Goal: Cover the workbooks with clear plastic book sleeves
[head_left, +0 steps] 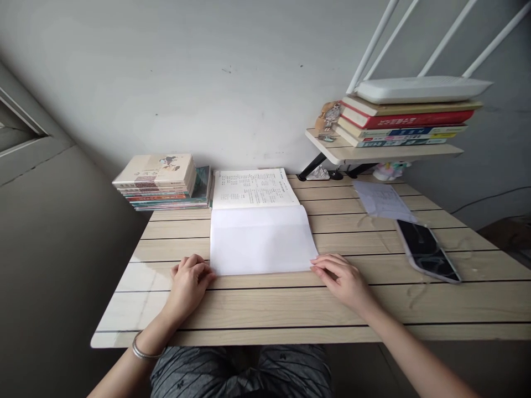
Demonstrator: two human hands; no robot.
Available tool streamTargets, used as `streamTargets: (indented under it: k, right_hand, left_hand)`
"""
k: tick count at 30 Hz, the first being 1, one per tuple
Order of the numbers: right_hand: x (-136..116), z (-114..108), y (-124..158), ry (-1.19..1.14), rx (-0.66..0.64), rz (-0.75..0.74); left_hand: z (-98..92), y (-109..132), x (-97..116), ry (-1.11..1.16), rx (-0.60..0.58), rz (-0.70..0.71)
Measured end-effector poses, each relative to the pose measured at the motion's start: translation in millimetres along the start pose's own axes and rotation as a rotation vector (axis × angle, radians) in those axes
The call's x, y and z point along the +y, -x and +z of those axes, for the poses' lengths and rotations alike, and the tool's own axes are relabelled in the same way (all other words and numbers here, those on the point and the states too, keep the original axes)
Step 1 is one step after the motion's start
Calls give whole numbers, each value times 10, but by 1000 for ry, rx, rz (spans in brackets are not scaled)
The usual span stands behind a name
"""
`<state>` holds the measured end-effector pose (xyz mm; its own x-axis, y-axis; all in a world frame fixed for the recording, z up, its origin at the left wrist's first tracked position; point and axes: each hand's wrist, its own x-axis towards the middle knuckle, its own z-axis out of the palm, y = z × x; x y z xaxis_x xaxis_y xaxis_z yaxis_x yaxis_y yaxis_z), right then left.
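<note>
A blank white sheet of paper [261, 240] lies on the table in front of me, covering the near half of an open book [255, 188]. Printed text shows on the book's far page. At the sheet's near left corner my left hand [191, 284] is closed, its thumb and fingers pinched at the paper's edge. My right hand [342, 281] pinches the near right corner between thumb and fingertips. A silver bracelet [143, 351] circles my left wrist.
On the left a stack of books [155, 179] stands against the wall. To the right lie a smartphone [427, 251] and a written paper [384, 200]. Above them, a small raised shelf [373, 153] holds books [406, 120] under a white router [423, 89]. The wooden table [265, 315] ends before my lap.
</note>
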<state>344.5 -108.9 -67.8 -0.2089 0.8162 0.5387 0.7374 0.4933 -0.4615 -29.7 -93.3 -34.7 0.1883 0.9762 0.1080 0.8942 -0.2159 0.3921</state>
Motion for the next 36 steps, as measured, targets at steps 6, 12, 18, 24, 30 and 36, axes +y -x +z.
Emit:
streamTargets:
  k: [6,12,18,24,30,36]
  right_hand:
    - [-36,38,-25,16,33,83]
    - [33,77,-21,48,44,106]
    - [43,92,-19,38,64,123]
    - [38,95,-31,41,48,149]
    - [56,123,-47,45,45,168]
    - [71,144,-51,57,41,173]
  left_hand:
    - [18,26,100,-41,4,-79]
    - [74,66,136,-61,62,-88]
    - [83,59,163,-50,89,-99]
    - [67,20,209,-34,60,-170]
    - [85,26,242,-49,51,-202]
    - [102,30,307,-126,95,-196]
